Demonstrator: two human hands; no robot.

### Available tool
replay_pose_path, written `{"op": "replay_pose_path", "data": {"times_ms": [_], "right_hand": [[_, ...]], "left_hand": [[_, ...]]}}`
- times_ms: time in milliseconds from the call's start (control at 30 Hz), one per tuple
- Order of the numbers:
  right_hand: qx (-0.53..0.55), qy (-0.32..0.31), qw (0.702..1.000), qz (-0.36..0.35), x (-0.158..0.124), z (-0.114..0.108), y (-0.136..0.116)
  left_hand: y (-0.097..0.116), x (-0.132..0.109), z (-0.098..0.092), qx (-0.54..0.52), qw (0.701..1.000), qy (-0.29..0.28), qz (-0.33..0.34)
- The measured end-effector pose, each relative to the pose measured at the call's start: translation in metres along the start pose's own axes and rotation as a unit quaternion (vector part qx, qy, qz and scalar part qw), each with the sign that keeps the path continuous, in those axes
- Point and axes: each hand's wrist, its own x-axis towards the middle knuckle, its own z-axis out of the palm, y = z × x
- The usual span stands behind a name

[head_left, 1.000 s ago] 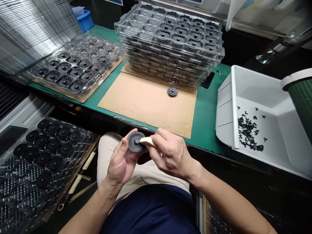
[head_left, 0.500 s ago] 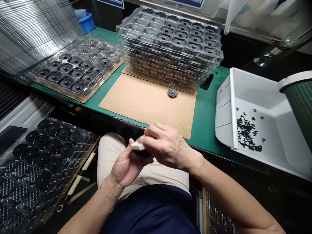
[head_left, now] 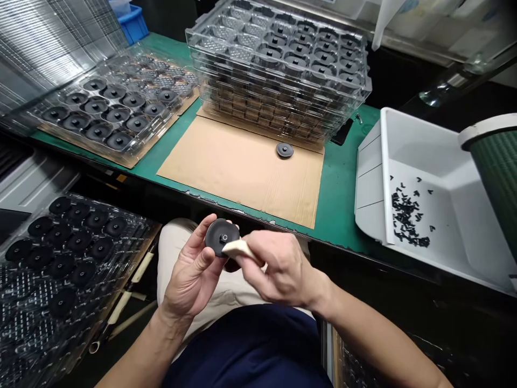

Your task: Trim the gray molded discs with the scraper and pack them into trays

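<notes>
The left hand [head_left: 188,275] holds a round, matte black disc with a raised central hub [head_left: 214,237] in front of the person's lap, just below the table edge. The fingers and thumb are clamped around the disc's rim. This grip keeps the hub side turned up and exposed, and braces the disc against pressure from the other hand. The right hand [head_left: 285,269] is pinched closed on a pale cream strip-shaped pad [head_left: 239,249], whose end lies against the lower right of the disc's face. The pad's exact material cannot be determined.

A sheet of tan corrugated cardboard [head_left: 238,175] lies on the green-topped table [head_left: 343,172], with a second black disc [head_left: 285,150] resting singly on it. This placement keeps that disc apart from the stack of clear plastic blister trays [head_left: 278,64] directly behind it. A clear tray holding rows of black discs [head_left: 48,121] sits on the table at left, and another [head_left: 155,229] stands below the table edge, beside the lap. To the right, a white plastic bin [head_left: 428,140] contains scattered small black pieces [head_left: 406,215].
</notes>
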Motion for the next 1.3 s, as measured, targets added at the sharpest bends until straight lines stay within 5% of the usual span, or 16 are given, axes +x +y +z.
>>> {"op": "replay_pose_path", "data": {"times_ms": [200,333,467,867,1300], "right_hand": [[-0.026,0.014,0.999,0.043,-0.004,0.001,0.003],[-0.001,-0.029,1.000,-0.004,-0.007,0.003,0.006],[-0.039,0.010,0.998,0.041,-0.011,0.003,0.013],[0.015,-0.034,0.999,-0.002,-0.019,-0.004,0.006],[-0.008,-0.034,0.999,0.032,-0.028,-0.003,0.006]], "left_hand": [[0.001,0.001,-0.005,-0.013,0.999,-0.016,-0.041],[0.001,0.001,-0.012,-0.015,0.997,-0.033,-0.068],[0.000,0.001,-0.016,-0.006,0.995,-0.032,-0.090],[-0.002,0.002,-0.009,0.005,0.996,-0.037,-0.084],[-0.001,-0.002,-0.014,0.029,0.994,-0.017,-0.101]]}}
